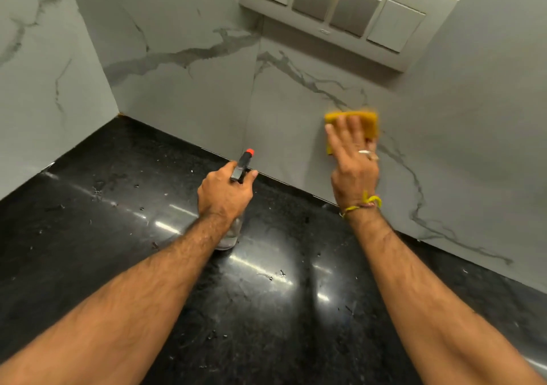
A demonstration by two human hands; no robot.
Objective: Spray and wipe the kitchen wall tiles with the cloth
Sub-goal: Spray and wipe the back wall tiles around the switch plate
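A yellow cloth (368, 119), folded flat, is pressed against the grey marble-look wall tiles (296, 112) by my right hand (352, 159), fingers spread over it, a little above the counter line. My left hand (225, 195) grips a clear spray bottle (229, 236) whose black head with an orange nozzle (245, 162) points at the wall. The bottle's base rests on or just over the counter; my hand hides most of it.
A black polished stone counter (118, 207) runs below both walls and carries scattered water drops. A white switch and socket plate (349, 14) sits on the wall above the cloth. A side wall (44, 88) meets the back wall in a corner at left.
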